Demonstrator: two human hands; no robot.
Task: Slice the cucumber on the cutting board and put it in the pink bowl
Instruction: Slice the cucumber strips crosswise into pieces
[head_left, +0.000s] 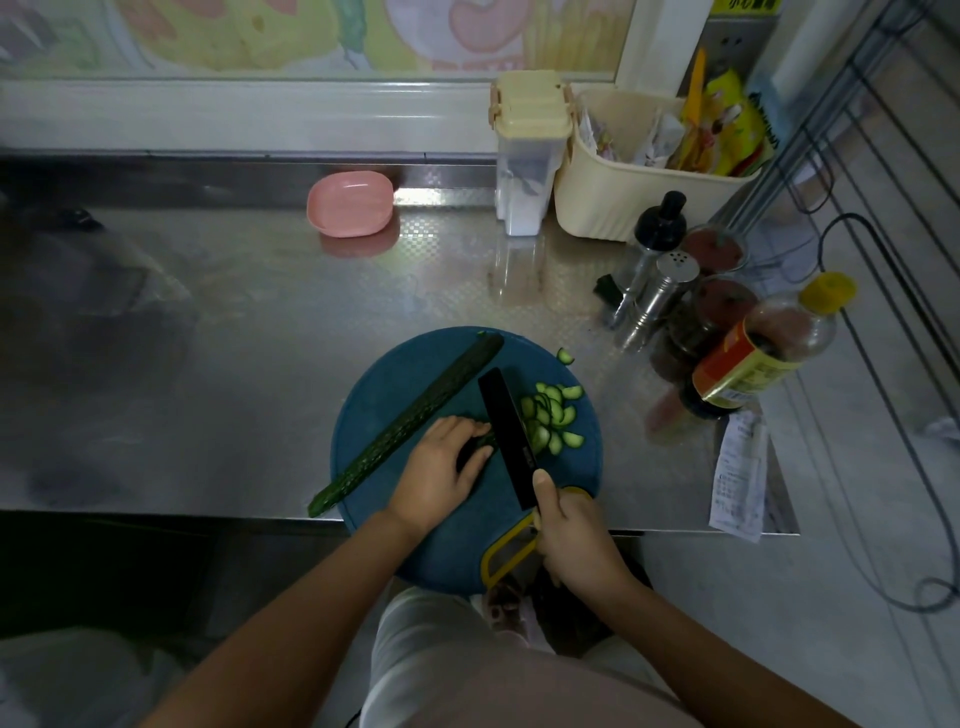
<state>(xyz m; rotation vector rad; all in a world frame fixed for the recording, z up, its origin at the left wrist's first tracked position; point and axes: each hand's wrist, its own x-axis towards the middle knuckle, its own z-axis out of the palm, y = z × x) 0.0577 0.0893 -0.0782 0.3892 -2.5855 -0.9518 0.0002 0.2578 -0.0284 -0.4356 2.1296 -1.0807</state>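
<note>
- Two hands work over the cutting board (395, 395): left hand (441, 467) curls on a cucumber piece (482, 441), right hand (569, 525) grips the knife (506, 434).
- Cut slices (553, 415) lie just right of the knife; a long cucumber half (410, 423) lies left of the left hand.
- Far beyond both hands, the pink bowl (349, 203) stands on the table (234, 312).

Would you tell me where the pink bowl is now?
Head view: the pink bowl sits at the back of the counter, beyond the cutting board, left of the clear container.
</note>
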